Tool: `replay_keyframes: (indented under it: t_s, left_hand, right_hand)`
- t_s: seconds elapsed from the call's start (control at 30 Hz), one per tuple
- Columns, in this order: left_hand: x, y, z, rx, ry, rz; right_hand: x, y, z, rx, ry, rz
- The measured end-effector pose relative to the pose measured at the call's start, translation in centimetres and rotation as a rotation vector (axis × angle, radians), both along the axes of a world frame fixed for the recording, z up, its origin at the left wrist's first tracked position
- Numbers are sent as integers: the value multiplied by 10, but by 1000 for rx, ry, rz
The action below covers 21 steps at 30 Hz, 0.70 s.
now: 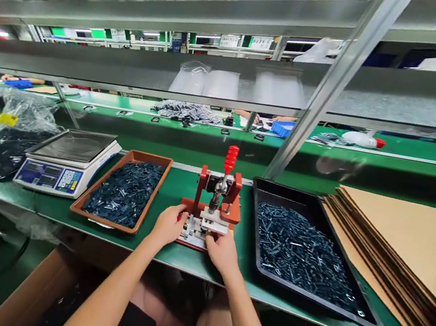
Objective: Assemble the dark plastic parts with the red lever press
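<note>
Head view, looking down past two bare forearms to a green counter (pixel 179 190), where the person's left hand (pixel 168 225) and right hand (pixel 223 254) rest on the steel fixture plate (pixel 197 232) of a red metal toggle press (pixel 210 206). The left hand's fingers curl against the plate's left side and the right hand lies over its front edge. Both grips look partly closed, but the hands hide what lies beneath, so I cannot tell whether either one is clamped on a small part. The press's upright red-knobbed lever (pixel 231 159) stands above both hands, untouching. Just left of the press sits a shallow orange-brown tray (pixel 150 157) heaped with dark blue parts, and just right, a large black plastic tray (pixel 289 191) holds a loose pile of similar parts (pixel 303 251). Further left are a white digital scale (pixel 68 162) and a clear plastic bag of dark parts (pixel 5 148). Flat brown cardboard sheets (pixel 405 246) lie stacked at right. Beyond, on a far green belt, are another person's forearms (pixel 247 115) and a blue plastic bin (pixel 282 128).
</note>
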State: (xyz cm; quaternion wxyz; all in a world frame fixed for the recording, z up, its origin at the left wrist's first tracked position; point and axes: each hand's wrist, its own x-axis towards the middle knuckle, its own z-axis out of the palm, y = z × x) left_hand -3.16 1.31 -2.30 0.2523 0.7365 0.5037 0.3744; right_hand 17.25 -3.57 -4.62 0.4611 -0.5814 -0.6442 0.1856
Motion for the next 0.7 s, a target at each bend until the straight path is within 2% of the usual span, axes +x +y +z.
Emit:
replay_keyframes:
  t_s: [0.13,0.23,0.27,0.33,0.43,0.5,0.57,0.6,0.63,0.7]
  left_hand:
    - [6,9,-6,-200,-423,116]
    - [6,12,-6,-251,-690,151]
    - [6,9,-7,-235,-723,176]
    - [5,-6,-9,-130,-668,273]
    - [4,-56,-16,100,-497,450]
    - [7,-102,-25,131,-477,436]
    - [11,-148,-38,-54,-588,266]
    - [12,-168,-45,-171,-646,188]
    - [11,-185,-53,-274,-691,148]
    - [1,-208,-69,-411,-733,186]
  right_hand:
    - [-2,2,-5,-26,-18,-23]
    - [-2,6,-4,-28,-59,-45]
    - [0,7,-3,-15,-73,-32]
    - [5,5,1,42,-96,-14]
    - [10,-10,5,161,-137,-81]
    - [4,-31,0,243,-199,-114]
    - [-14,-59,-14,298,-188,-41]
    - [-28,-76,-23,300,-177,76]
    - [-43,-92,-32,274,-172,203]
    - [-72,-119,-46,180,-165,404]
